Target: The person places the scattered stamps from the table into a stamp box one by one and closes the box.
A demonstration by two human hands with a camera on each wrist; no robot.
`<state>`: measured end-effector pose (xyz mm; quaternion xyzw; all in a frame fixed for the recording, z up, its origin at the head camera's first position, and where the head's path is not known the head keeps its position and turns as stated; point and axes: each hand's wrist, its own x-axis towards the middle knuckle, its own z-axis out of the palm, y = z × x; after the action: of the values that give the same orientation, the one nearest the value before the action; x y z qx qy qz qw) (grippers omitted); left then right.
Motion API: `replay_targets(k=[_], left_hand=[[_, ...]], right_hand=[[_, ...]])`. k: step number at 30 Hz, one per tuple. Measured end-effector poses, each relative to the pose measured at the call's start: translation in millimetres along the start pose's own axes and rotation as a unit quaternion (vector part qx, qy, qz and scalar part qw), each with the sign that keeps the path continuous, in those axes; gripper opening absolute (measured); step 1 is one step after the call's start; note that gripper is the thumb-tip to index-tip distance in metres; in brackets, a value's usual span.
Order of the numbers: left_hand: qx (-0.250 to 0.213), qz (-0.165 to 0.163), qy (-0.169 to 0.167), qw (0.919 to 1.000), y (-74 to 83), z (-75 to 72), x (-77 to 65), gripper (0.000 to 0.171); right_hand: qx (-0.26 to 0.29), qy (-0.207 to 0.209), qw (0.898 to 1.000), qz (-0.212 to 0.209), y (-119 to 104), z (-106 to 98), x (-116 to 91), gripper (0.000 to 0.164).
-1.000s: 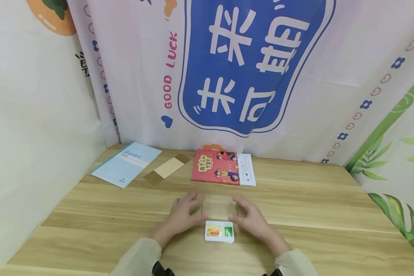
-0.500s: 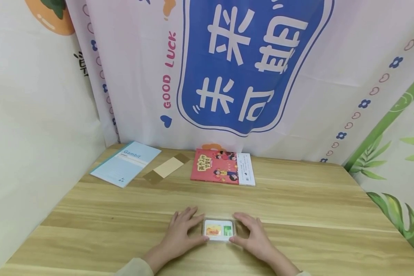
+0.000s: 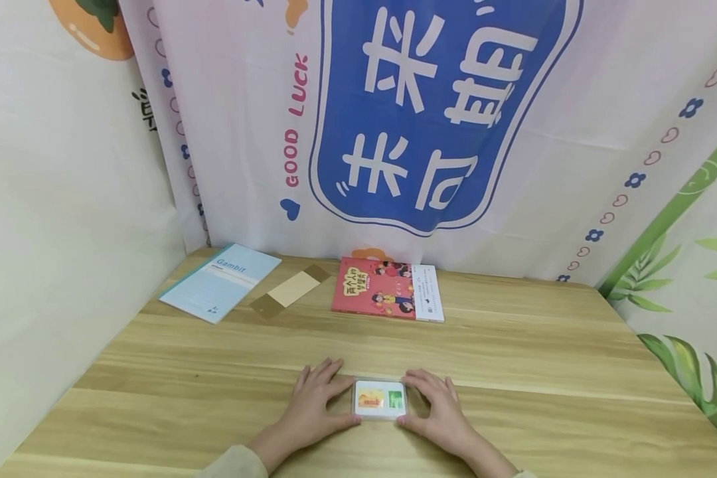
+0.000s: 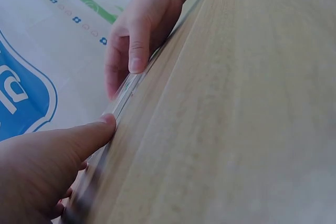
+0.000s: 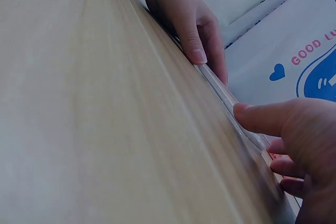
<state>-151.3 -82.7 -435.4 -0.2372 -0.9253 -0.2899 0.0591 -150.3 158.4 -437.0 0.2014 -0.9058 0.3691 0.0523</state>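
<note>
A small flat clear plastic case (image 3: 380,399) lies on the wooden table, with a white piece bearing an orange and a green picture inside. My left hand (image 3: 311,406) grips its left end, thumb at the near corner and index finger at the far one. At the right end my right hand (image 3: 439,410) holds it in the same way. Seen edge-on in the left wrist view, the case (image 4: 126,90) has a thin seam along its side. The right wrist view shows my right thumb (image 5: 262,116) against the near edge; the far side is mostly hidden there.
Along the back of the table (image 3: 514,352) lie a light blue notebook (image 3: 220,283), a brown piece with a pale band (image 3: 291,291) and a red picture book (image 3: 376,289). A printed cloth (image 3: 251,133) hangs behind them.
Both hands brought a clear lid toward me from beyond the white piece and down over it. Over the last half second the hands have stayed almost still at the case's corners.
</note>
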Motion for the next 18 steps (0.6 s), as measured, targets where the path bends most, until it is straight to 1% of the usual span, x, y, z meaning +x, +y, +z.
replay_targets(k=[8,14,18], left_hand=[[0.001,0.005,0.006,1.0000,-0.2,3.2,0.2,0.063],[0.008,0.008,0.010,0.9999,0.5,3.7,0.6,0.063],[0.017,0.006,0.007,0.9998,0.4,3.6,-0.1,0.063]], right_hand=[[-0.009,-0.010,1.000,-0.004,0.5,-2.2,-1.8,0.055],[-0.013,-0.020,1.000,-0.011,0.9,-3.4,-1.6,0.054],[-0.016,-0.028,0.999,-0.010,0.9,-2.6,-1.5,0.054]])
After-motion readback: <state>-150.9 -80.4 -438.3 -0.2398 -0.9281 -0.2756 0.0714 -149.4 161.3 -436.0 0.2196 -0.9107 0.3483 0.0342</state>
